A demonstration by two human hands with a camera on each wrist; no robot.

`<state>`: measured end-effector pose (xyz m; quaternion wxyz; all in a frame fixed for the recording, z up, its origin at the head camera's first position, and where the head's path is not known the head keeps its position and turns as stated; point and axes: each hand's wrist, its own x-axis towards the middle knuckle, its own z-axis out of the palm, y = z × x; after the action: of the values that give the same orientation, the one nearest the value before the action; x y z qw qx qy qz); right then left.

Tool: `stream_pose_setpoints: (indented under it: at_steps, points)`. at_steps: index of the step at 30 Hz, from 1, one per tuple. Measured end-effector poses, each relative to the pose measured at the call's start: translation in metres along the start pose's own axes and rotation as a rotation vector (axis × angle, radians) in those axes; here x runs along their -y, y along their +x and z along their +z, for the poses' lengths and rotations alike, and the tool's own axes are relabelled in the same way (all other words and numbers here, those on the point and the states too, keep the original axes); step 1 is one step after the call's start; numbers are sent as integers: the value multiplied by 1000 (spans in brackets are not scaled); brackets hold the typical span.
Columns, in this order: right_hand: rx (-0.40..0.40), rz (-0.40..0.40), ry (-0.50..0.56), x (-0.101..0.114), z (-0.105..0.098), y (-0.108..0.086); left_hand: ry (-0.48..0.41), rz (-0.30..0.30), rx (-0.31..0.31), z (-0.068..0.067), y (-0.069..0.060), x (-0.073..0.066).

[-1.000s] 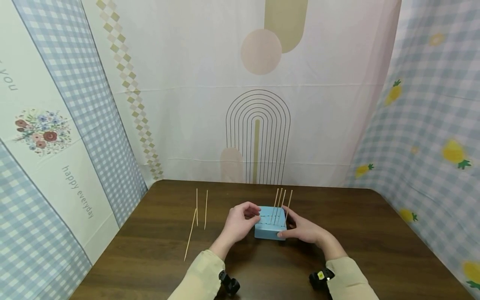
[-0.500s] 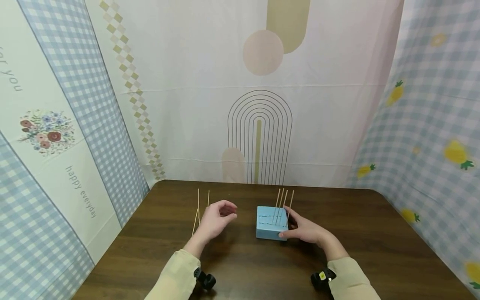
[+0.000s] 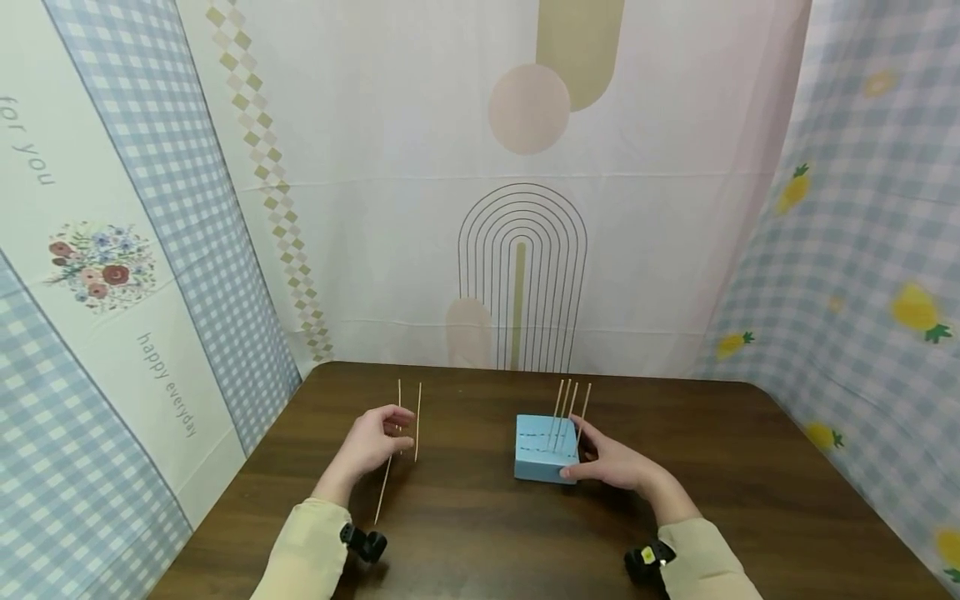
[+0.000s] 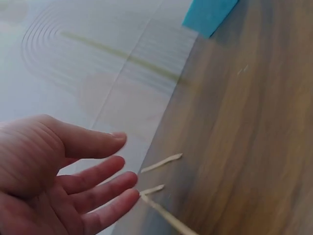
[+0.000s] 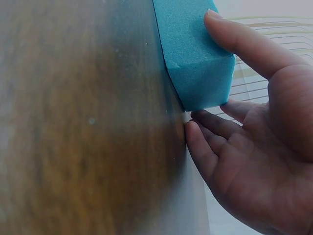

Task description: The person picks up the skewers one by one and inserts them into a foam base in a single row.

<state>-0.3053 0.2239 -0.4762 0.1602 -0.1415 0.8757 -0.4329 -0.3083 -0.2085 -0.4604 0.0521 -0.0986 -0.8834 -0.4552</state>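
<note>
A light-blue foam block (image 3: 546, 468) sits on the table with dark dashed lines across its top. Several thin wooden sticks (image 3: 558, 415) stand upright in its right half. My right hand (image 3: 611, 461) holds the block at its right side, the thumb on the front face and the other fingers round the far side, partly hidden. Over on the left, my left hand (image 3: 375, 437) hovers among three loose sticks with relaxed fingers and nothing held. One stick (image 3: 417, 423) is just right of its fingertips; another (image 3: 383, 492) slants toward me below it. The left wrist view shows stick ends (image 4: 171, 159) beyond the fingers.
Both hands work over a dark brown wooden table (image 3: 480, 533). A patterned cloth (image 3: 390, 250) hangs behind its back edge, with checked cloths (image 3: 840, 275) at the sides. Each wrist wears a small black camera (image 3: 363, 543).
My left hand has moved left from beside the foam block to the loose sticks. The right hand stays on the block, and the standing sticks look unchanged.
</note>
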Motion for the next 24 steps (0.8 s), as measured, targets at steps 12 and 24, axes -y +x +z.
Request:
stream_pose_setpoints:
  at_steps: [12, 24]
  points:
    - [12, -19, -1, -3, -3, 3, -18, -112, 40, -11, -5, 18]
    - [11, -3, -7, -5, -2, 4, 92, -134, -4, -4, -2, 20]
